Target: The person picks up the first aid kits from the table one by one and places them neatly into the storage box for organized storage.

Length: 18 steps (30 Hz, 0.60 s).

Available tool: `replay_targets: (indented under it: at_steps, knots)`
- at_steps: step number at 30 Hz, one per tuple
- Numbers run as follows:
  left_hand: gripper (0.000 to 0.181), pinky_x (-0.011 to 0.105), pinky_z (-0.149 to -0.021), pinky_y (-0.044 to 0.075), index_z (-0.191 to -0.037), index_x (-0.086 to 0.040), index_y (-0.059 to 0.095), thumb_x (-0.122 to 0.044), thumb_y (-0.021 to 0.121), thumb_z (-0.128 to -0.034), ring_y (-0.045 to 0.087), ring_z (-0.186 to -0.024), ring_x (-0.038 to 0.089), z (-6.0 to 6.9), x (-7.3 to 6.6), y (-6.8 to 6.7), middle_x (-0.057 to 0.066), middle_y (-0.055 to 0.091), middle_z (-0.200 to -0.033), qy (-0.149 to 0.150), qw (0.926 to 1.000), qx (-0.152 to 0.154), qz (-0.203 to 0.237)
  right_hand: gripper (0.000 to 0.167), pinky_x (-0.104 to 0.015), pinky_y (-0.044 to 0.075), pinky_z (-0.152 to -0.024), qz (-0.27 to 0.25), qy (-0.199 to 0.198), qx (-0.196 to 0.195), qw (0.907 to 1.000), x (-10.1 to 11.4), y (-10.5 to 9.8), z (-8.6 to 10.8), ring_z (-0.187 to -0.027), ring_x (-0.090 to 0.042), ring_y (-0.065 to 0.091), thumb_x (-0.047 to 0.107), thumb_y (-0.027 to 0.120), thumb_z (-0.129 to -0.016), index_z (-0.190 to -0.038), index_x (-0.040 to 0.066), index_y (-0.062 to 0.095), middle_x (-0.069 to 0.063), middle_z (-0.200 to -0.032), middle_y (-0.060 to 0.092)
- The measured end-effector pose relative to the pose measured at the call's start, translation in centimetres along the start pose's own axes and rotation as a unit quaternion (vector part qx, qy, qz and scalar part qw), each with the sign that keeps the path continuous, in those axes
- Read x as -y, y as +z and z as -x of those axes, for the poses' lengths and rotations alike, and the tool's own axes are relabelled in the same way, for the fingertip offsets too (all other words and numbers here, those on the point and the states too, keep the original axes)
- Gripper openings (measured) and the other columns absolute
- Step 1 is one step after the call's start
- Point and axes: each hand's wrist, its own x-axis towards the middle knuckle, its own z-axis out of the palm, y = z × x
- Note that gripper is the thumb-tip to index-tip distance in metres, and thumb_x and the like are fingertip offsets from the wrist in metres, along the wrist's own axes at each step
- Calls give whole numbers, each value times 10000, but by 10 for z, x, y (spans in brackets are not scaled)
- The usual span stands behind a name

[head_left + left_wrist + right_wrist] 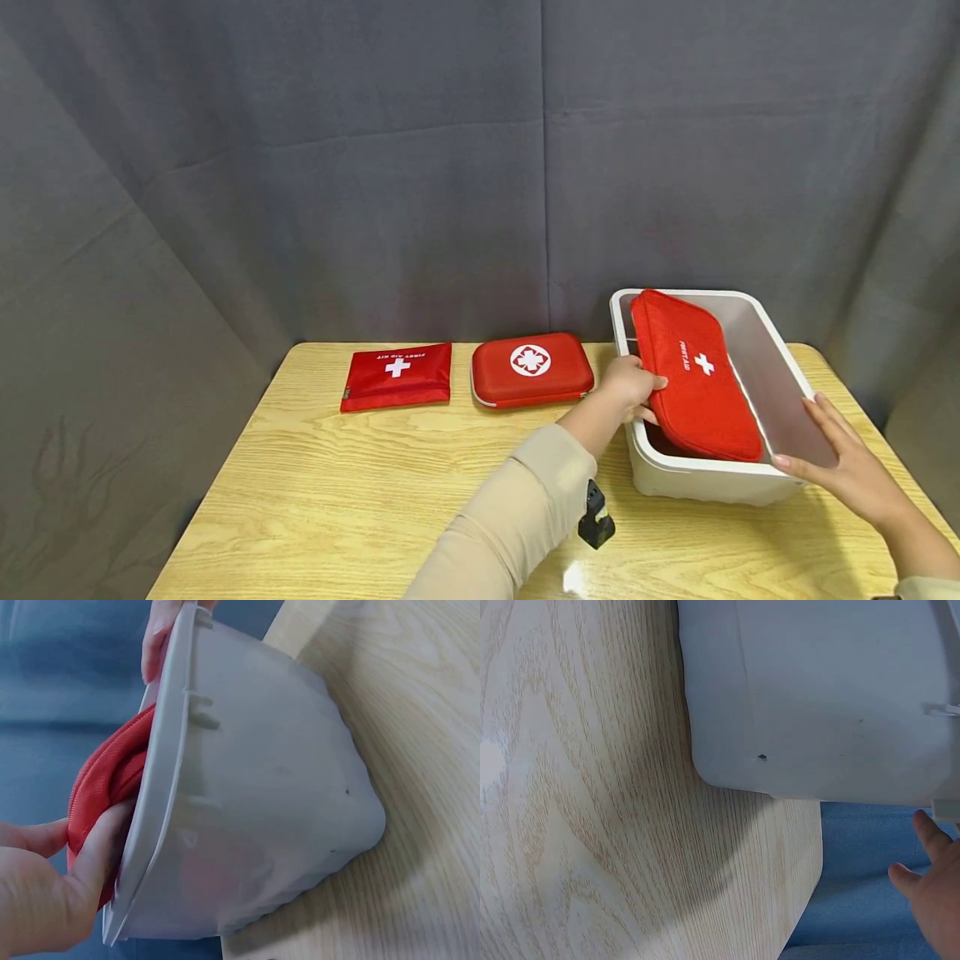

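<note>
A large red pouch marked FIRST AID with a white cross leans tilted inside the white plastic bin, its upper end at the far left rim. My left hand pinches the pouch's left edge, thumb on top and fingers underneath; in the left wrist view the red fabric bulges over the bin's rim. My right hand rests on the bin's front right corner with fingers spread, the thumb at the front rim. Only part of the right hand shows in the right wrist view.
On the wooden table, left of the bin, lie a red hard-shell first aid case with a white round emblem and a flat red first aid pouch. A grey curtain hangs behind the table.
</note>
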Motion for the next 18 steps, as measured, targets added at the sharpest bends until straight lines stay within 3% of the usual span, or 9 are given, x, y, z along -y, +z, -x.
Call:
replay_targets:
  at_steps: [6, 15, 18]
  knots:
    - [116, 479, -499, 465, -814, 9, 504, 80, 572, -753, 587, -610, 346, 0, 3, 11, 131, 484, -659, 49, 9983, -320, -484, 825, -651, -21, -875, -17, 4, -6, 10000, 0, 0, 0, -1255, -265, -112, 199, 616, -775, -1368, 6, 77, -62, -1424, -92]
    - [131, 326, -389, 463, -825, 6, 512, -20, 621, -757, 557, -451, 281, 3, 8, 25, 109, 457, -714, -21, 9820, -572, -1802, 834, -656, -26, -868, -55, 80, 36, 9999, 1, 0, 1, -1258, -263, -119, 197, 620, -774, -1371, 17, 68, -53, -1425, -96]
    - [122, 319, -374, 454, -815, 7, 514, -24, 618, -758, 545, -429, 272, 4, 9, 28, 100, 457, -689, -6, 9808, -620, -1848, 835, -668, -20, -854, -87, 127, 72, 9999, 1, 0, 1, -1257, -290, -115, 206, 617, -778, -1372, 21, 60, -47, -1426, -100]
